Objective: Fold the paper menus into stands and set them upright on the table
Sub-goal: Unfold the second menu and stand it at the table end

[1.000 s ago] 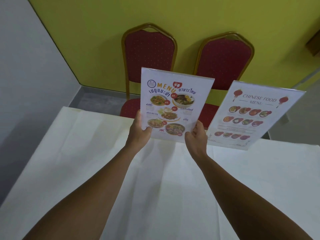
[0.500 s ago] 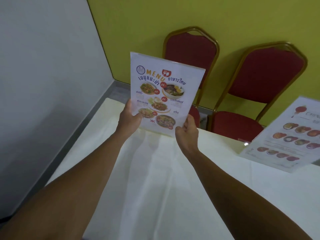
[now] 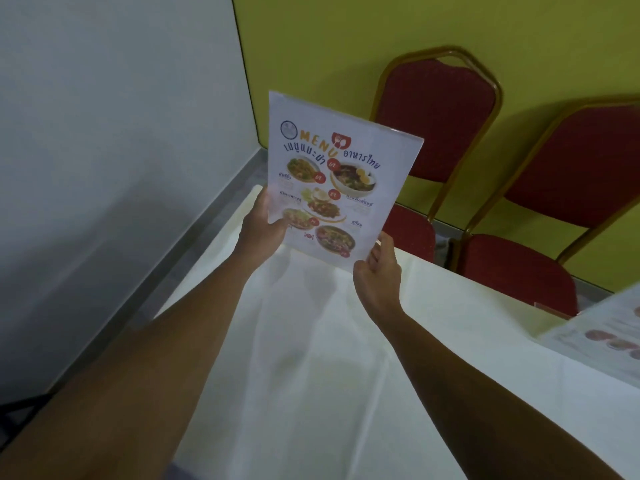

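A white Thai food menu [image 3: 332,181] with dish photos is held upright above the far left part of the white-clothed table [image 3: 311,358]. My left hand [image 3: 259,230] grips its lower left edge, thumb on the front. My right hand [image 3: 379,268] pinches its lower right corner. A second menu [image 3: 609,337] with red dish pictures stands at the right edge of the view, mostly cut off.
Two red padded chairs with gold frames [image 3: 436,140] [image 3: 561,216] stand against the yellow wall behind the table. A grey wall [image 3: 104,150] runs along the table's left side, with a narrow floor gap between them.
Both hands have carried the Thai menu toward the table's far left corner. My view has swung left, so the second menu has slid to the right edge.
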Tool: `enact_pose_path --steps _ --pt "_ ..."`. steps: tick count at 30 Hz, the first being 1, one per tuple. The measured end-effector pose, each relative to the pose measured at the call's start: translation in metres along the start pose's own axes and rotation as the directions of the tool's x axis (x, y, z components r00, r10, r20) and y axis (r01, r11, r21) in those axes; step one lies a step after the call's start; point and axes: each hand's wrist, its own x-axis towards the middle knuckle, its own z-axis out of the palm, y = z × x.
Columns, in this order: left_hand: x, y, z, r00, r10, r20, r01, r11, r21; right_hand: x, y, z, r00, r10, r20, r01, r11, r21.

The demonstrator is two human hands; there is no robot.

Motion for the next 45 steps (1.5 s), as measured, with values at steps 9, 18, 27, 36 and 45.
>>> enact_pose_path --steps 9,18,27,36,45 --pt "0.001 -0.036 0.010 0.989 -0.147 0.009 0.146 0.987 0.068 -0.007 0.012 0.010 0.991 0.019 0.133 -0.012 0.998 -0.059" --pt "0.003 -0.045 0.015 0.988 -0.134 -0.074 0.139 0.989 0.058 0.012 0.008 0.013 0.989 -0.010 0.148 0.021 0.997 -0.076" --pt "0.021 -0.046 0.009 0.989 -0.122 -0.084 0.130 0.988 0.089 0.012 0.004 0.026 0.991 -0.002 0.131 0.009 0.998 -0.056" --pt "0.022 -0.050 0.007 0.991 -0.121 -0.060 0.127 0.987 0.095 0.009 0.003 0.034 0.997 0.008 0.078 -0.004 0.998 -0.057" --pt "0.024 -0.048 0.006 0.989 -0.133 -0.057 0.139 0.986 0.098 0.000 0.004 0.037 0.997 0.036 0.065 -0.033 0.998 -0.050"
